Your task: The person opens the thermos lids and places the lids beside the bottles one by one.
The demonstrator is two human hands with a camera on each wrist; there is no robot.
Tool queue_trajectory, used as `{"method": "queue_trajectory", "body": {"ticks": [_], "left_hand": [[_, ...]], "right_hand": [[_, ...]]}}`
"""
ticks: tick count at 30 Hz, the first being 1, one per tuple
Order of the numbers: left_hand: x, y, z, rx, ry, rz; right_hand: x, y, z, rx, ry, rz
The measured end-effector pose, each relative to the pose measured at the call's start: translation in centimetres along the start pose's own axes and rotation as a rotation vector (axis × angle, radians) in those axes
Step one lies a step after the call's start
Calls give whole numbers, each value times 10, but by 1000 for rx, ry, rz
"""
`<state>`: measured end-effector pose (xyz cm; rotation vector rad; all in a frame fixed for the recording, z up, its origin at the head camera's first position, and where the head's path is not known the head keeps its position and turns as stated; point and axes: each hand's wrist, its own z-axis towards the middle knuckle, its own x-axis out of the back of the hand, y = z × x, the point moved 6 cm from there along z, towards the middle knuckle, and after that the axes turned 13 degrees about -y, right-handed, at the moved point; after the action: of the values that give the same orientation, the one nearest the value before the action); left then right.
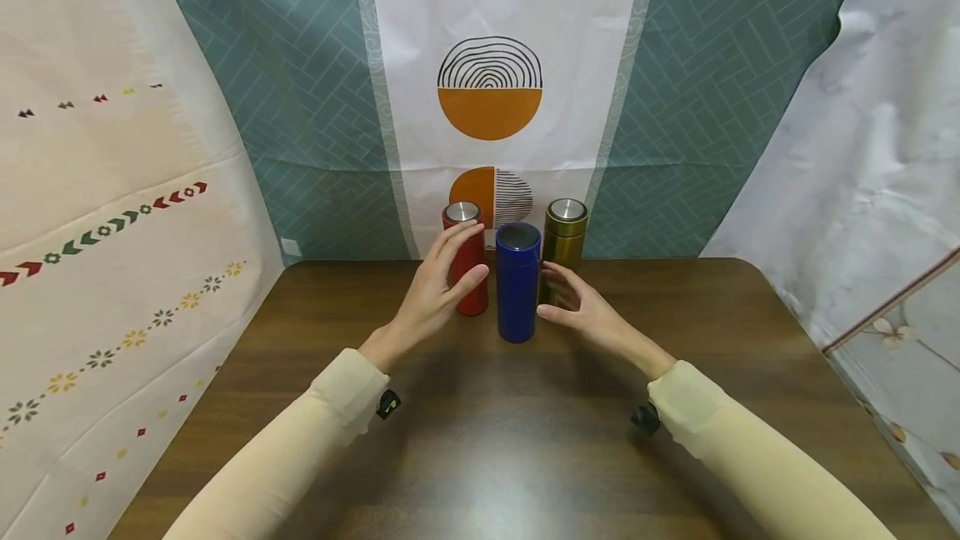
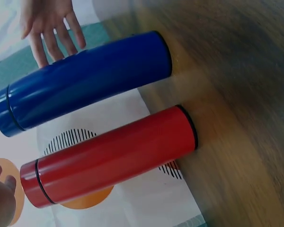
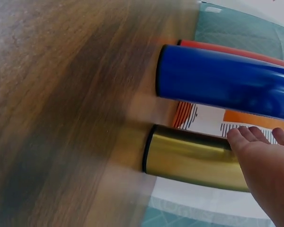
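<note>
Three thermos flasks stand upright near the far edge of the table. The blue flask [image 1: 517, 290] is in front, between the red flask [image 1: 472, 294] on the left and the gold flask [image 1: 564, 248] on the right. My left hand [image 1: 442, 277] is raised before the red flask, fingers spread and nothing held; in the head view it overlaps that flask. On the other side, my right hand [image 1: 573, 302] hovers beside the blue flask and in front of the gold flask [image 3: 194, 158], its fingers loosely bent around nothing.
The brown wooden table [image 1: 510, 440] stretches from the flasks toward me. A patterned cloth [image 1: 487, 15] hangs right behind its far edge. Light patterned fabric [image 1: 112, 273] hangs on the left and a pale marbled sheet [image 1: 885, 190] on the right.
</note>
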<state>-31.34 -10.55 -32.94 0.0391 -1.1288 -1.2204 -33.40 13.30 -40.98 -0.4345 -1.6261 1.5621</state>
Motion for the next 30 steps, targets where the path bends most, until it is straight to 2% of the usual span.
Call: {"method": "queue_trajectory", "body": {"ticks": [10,20,30], "left_hand": [[-13,-2,6,47,-15,-46],[-19,-1,15,47,-1,-78],[-24,-2,16,36,-3,-93]], "right_hand": [[-3,3,15,-15,22,-9],[-4,8,31,-33,46,14],[-11,11,43,-39,95,61]]}}
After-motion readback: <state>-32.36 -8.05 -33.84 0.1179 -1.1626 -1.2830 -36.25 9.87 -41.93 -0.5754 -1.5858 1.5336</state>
